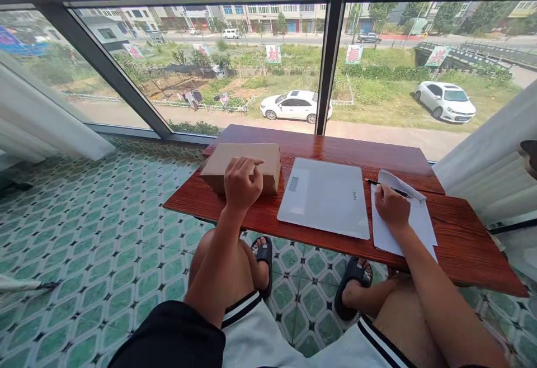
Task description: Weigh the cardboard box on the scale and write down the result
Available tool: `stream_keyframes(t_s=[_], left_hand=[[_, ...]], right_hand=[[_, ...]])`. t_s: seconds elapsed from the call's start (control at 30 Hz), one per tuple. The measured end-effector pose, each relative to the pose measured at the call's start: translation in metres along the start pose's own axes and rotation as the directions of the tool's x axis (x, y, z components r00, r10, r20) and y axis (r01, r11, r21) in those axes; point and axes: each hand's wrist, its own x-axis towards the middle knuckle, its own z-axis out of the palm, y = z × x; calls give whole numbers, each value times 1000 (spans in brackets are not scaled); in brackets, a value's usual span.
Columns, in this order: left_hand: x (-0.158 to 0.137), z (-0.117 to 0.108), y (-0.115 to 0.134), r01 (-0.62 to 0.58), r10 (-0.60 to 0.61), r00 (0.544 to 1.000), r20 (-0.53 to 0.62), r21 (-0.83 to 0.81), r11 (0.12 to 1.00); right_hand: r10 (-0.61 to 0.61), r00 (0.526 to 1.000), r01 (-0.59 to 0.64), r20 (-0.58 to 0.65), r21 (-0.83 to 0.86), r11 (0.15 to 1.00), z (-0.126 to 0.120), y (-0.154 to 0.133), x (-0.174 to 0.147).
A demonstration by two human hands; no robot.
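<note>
My left hand (243,182) rests at the front top edge of a closed brown cardboard box (218,158). Its fingers are loosely bent, with the index finger and thumb apart, and it does not grip the box. On the right, my right hand (393,206) lies curled closed on white paper sheets (388,235). A black pen (371,182) runs behind its knuckles; whether the fingers hold it is hidden. Between the hands a flat white digital scale (325,194) lies on the table, its small grey display toward the left.
The dark red wooden table (461,234) has a pointed right corner and stands against large windows. My knees and sandalled feet are under its near edge. Pale curtains (495,150) hang at both sides. The floor (138,256) is green patterned tile. White cars are parked outside.
</note>
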Motion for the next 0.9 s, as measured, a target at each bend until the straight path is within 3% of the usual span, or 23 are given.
stream_keyframes(t_s=[0.3,0.47,0.6,0.73,0.9], left_hand=[[-1,-12,-25,143,-149,983,-104,-65,988],[-1,-19,-40,273,-283,952,-121,-92,958],[0,-26,-51,357,-366,919,-147,-83,930],[1,-33,-62,429,-442,884,-152,-108,897],[-1,-36,-73,493,-508,853,-119,-136,859]], right_hand=[[-9,991,6,-135,-22,1000,1,9,-2],[-14,976,27,-218,59,998,-12,-1,-5],[-41,976,103,-214,287,952,-32,-39,1],[-24,987,112,-161,565,817,-49,-100,12],[-69,993,120,-100,719,684,-57,-179,20]])
